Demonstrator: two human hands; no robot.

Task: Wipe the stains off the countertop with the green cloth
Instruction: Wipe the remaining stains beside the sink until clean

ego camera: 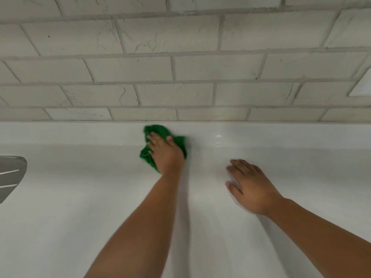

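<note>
**Head view.** A pale tiled wall (180, 67), its tiles laid in a brick pattern with grey joints, fills the upper half. Below it the glossy white desk (80, 207) spans the full width and meets the wall along a straight seam. Two bare forearms enter from the lower edge.

The right hand (252, 186) lies palm down on the bare desk with its fingers loosely spread and its thumb out to the side. It holds nothing and lies apart from the cloth. The left hand (166, 152), slightly blurred, presses palm down on the green cloth (154, 130) with its fingers nearly straight.

The cloth is crumpled. It lies on the desk just short of the wall seam, showing beyond the fingertips and at both sides of the hand.

A grey object (12, 173), cut off by the left edge, lies well apart from the cloth.
</note>
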